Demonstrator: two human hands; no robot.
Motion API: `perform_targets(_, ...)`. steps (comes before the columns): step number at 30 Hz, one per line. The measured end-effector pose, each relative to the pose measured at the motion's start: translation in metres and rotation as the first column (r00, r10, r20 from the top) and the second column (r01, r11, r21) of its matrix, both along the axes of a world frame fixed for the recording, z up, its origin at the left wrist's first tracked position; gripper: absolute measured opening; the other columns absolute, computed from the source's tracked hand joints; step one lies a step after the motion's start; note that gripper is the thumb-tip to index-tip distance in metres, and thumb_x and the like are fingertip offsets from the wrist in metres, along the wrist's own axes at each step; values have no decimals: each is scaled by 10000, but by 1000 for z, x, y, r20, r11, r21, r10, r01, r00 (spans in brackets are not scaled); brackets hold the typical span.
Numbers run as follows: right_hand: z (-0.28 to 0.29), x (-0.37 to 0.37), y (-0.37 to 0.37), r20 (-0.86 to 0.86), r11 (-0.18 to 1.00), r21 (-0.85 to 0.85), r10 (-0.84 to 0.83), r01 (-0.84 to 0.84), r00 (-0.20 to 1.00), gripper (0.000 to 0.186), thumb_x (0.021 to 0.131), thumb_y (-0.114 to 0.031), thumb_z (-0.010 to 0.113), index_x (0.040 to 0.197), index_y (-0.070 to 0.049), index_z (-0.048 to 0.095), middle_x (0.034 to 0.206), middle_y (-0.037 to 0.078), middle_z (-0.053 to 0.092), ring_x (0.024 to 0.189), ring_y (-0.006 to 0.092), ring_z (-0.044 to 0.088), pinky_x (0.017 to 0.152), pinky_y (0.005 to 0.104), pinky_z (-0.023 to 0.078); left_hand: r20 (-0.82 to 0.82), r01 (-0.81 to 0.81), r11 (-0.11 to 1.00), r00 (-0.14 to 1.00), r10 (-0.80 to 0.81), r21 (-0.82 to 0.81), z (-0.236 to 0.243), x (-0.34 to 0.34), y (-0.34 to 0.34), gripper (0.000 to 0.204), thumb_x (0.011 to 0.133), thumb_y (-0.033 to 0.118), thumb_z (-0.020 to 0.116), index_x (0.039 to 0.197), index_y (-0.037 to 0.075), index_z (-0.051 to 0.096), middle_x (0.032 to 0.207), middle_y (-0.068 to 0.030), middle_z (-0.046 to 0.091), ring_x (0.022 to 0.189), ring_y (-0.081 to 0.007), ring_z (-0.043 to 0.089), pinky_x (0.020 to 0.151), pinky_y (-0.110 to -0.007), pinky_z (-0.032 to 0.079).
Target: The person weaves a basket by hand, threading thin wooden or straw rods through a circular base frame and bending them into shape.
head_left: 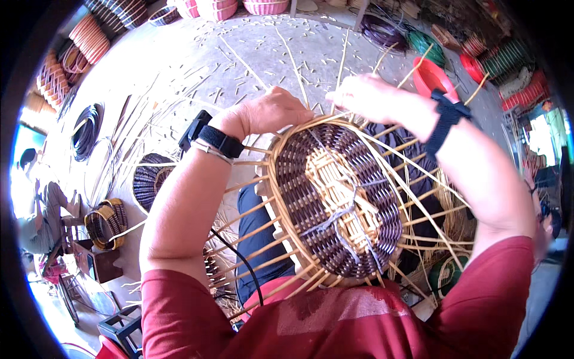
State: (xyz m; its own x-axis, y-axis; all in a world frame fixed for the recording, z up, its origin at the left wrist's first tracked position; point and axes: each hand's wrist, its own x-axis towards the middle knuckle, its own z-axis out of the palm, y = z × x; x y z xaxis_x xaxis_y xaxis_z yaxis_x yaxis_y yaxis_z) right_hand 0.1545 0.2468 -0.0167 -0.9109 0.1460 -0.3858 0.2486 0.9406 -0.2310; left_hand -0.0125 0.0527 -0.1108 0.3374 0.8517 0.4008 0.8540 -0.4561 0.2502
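An oval wicker basket [293, 161] rests across my lap, its wall woven in dark brown with a pale cane middle. Grey string [342, 210] crosses that middle. Cane stakes [254, 208] stick out all around the pale rim. My left hand [274, 112] is closed at the far rim, fingers curled over it; their tips are partly hidden. Just right of it, my right hand [366, 96] is raised slightly above the rim with fingers pinched together, seemingly on a thin cane strand. Long pale strands [412, 188] trail over the basket's right side.
Cane offcuts litter the floor [197, 36]. A dark woven basket [149, 179] and yellow-brown rings [106, 224] lie to the left, with a dark coil [87, 131] beyond. A red basin [431, 78] stands far right. A person [45, 203] sits at the left edge.
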Motion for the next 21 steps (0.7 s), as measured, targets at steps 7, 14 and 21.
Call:
perform_targets(7,-33,-16,33,237,887,-458,184,-58,954,814,1013,-737,438,1328,-30,691,1386,155,672,1282,251,602,1097,403,447,-43,-112,994,993,112,6,-4,7,-14,265,1027,239,570,1211,119,718,983,-96,738,975,-277,694,964,-366,489)
perform_targets(14,-28,-21,38,452,734,-658,207,167,868,750,987,-675,574,1203,26,730,1182,90,741,1110,171,629,1017,347,472,33,-304,953,952,304,-12,-3,35,-15,304,1094,283,511,1214,83,706,1097,-89,737,1124,-288,637,1066,-365,433)
perform_targets(21,-44,-11,51,443,577,-775,203,259,874,611,970,-600,669,1086,-6,749,952,5,733,885,104,630,835,286,502,161,-360,917,908,387,-171,6,47,-10,424,1089,416,507,1157,75,750,1104,-100,749,1195,-288,583,1106,-368,434)
